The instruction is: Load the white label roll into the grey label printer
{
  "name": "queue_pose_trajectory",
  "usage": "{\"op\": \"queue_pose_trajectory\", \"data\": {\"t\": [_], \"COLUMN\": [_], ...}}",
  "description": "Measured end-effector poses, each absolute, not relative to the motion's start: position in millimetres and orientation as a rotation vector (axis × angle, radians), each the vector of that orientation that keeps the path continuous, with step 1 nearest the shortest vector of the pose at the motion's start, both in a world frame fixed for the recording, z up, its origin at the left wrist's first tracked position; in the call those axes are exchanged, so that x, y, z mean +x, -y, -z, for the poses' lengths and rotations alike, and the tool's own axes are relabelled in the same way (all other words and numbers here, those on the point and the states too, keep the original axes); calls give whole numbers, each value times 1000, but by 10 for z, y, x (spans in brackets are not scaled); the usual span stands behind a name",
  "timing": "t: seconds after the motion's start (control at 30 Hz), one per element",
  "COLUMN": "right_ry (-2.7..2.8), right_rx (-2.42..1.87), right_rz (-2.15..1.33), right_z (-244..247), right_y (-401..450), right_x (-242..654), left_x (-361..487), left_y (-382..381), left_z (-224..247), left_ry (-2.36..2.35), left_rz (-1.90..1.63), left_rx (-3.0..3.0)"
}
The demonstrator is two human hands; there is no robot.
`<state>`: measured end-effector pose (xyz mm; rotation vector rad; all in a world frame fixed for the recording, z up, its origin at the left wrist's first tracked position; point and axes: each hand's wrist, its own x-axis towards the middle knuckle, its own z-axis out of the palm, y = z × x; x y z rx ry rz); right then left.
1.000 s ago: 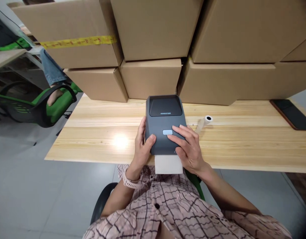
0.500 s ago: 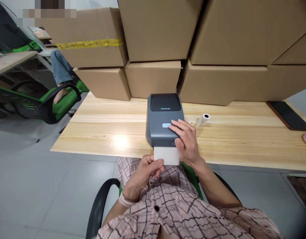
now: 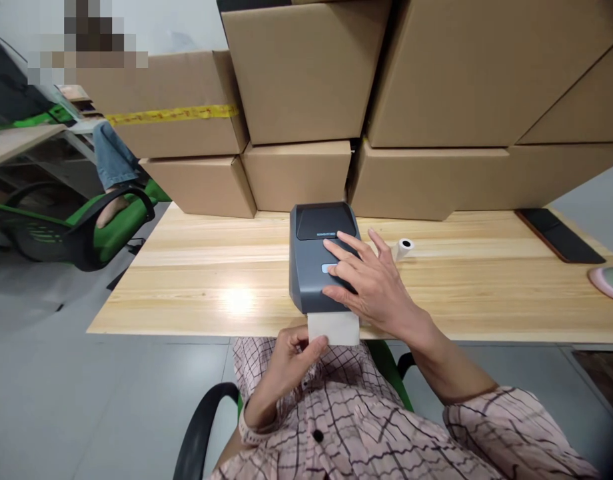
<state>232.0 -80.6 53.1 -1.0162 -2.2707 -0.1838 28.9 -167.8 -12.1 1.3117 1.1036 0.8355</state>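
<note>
A dark grey label printer (image 3: 306,267) stands near the front edge of the wooden table. Out of its front slot hangs a blank white label strip (image 3: 335,329), reaching past the table edge. My left hand (image 3: 297,357) pinches the strip's lower left corner between thumb and fingers. Over the printer's top lies my right hand (image 3: 366,277), fingers spread, partly covering the light blue button and the right side of the casing. A small white paper roll (image 3: 404,249) stands behind my right hand, partly hidden by it.
Cardboard boxes (image 3: 296,177) are stacked along the back of the wooden table (image 3: 186,280). A dark phone (image 3: 559,235) lies at the right, near a pink-rimmed object (image 3: 609,283). At the left, a person's leg (image 3: 111,157) rests over a green chair (image 3: 111,217).
My right hand has moved up and across the printer's top, with its fingers spreading. My left hand keeps its pinch on the label strip. The whole view has shifted slightly.
</note>
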Motion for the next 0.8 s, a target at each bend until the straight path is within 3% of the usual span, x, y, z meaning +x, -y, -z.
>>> {"op": "queue_pose_trajectory", "data": {"t": [0.27, 0.47, 0.8], "right_ry": [1930, 1669, 1721], "right_rx": [-1189, -1336, -1215], "right_rz": [-114, -353, -393], "right_z": [-150, 80, -269], "right_y": [1119, 1460, 1343], "right_x": [2278, 2238, 2407], "left_x": [238, 360, 342], "left_y": [1514, 1400, 1275], "left_z": [117, 190, -22], "left_ry": [-1334, -1213, -1120], "left_rz": [-1516, -1352, -1497], "left_rx": [1351, 1521, 1598]}}
